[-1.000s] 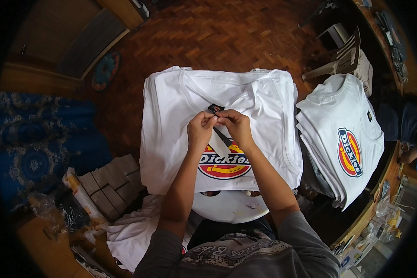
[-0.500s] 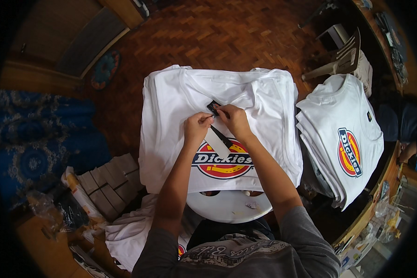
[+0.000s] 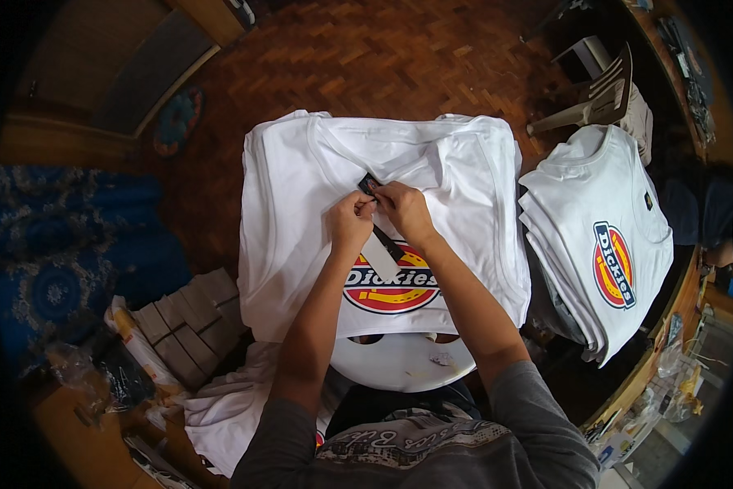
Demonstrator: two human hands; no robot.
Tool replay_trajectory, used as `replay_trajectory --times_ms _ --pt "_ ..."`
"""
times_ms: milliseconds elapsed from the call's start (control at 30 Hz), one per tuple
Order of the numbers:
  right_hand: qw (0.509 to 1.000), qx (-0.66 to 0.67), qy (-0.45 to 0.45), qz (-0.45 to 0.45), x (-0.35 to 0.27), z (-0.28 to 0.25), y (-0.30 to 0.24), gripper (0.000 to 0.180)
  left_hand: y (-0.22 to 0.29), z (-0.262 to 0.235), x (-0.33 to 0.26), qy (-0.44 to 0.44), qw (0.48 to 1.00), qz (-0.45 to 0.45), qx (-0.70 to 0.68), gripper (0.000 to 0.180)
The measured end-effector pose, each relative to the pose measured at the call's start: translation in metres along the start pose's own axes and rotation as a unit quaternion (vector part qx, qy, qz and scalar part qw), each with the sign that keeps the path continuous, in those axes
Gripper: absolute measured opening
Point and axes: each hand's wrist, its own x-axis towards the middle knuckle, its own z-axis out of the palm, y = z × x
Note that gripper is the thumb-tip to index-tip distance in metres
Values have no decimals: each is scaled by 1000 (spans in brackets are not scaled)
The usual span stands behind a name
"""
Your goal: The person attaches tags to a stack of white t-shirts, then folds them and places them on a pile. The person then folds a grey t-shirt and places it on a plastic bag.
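A white T-shirt (image 3: 293, 187) lies spread on a round white stool, its neckline at the far side. On its front is a red and yellow oval print (image 3: 391, 299) with a dark blue band. My right hand (image 3: 407, 213) is closed, pinching a small black label (image 3: 367, 182) just below the neckline. Close beside it, my left hand (image 3: 350, 222) is also closed, its fingertips meeting at the label's near edge; what they pinch is too small to make out. Below the hands a white paper strip (image 3: 380, 259) and a narrow black strip (image 3: 389, 247) lie across the shirt.
Folded white shirts with the same print (image 3: 574, 196) are stacked at the right. The white stool (image 3: 399, 363) shows near me. More white shirts (image 3: 228, 407) lie at lower left beside stacked greyish blocks (image 3: 183, 322). A plastic chair (image 3: 603, 106) stands far right.
My hands have drawn slightly closer together at the label, and the left fingers have curled in more. The whole view has shifted a little.
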Motion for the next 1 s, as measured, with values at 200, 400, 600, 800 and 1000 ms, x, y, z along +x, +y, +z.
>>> replay_trajectory --times_ms 200,400,600,800,1000 --pt "970 168 -8 178 10 -5 6 12 6 -8 7 2 992 60 111 5" --pt "951 229 -16 206 11 -4 6 11 35 -5 29 -113 854 219 457 9" --pt "973 152 13 173 10 -1 14 12 50 5 39 -195 812 245 493 9" --pt "994 52 71 67 8 9 23 12 22 12 33 -145 825 260 480 7" --pt "985 115 23 129 10 3 18 11 14 -8 48 -189 930 105 297 7"
